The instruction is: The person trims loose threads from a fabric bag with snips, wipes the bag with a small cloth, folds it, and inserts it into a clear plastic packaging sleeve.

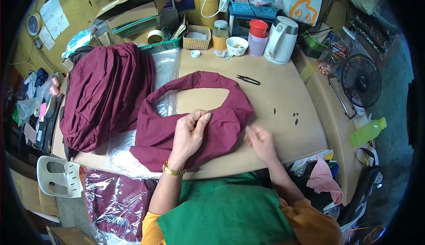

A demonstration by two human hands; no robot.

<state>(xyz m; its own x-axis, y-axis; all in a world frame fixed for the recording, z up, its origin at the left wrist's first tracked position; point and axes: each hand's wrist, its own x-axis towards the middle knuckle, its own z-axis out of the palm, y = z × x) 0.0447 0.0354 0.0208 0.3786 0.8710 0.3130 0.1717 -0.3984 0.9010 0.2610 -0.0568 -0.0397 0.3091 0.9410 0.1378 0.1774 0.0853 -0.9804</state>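
On the table in front of me lies a maroon cloth piece (226, 127) with a wide loop like a strap, possibly a cloth bag. My left hand (191, 132) is closed on it near its middle, thumb pressed against the curled fingers. Just off the cloth's right edge is my right hand (260, 142), smeared by motion, so I cannot make out its fingers or anything in them. Beyond the loop, to the right, thread snips (248, 80) rest on the table. Several small dark bits (296, 118) lie further right.
A tall maroon cloth pile (106, 94) stands at left beside clear plastic sheets (166, 63). Along the back are a basket (197, 38), a jar (220, 34), a white bowl (237, 50), a red-lidded cup (258, 41) and a white kettle (281, 41). A black fan (361, 80) is at right.
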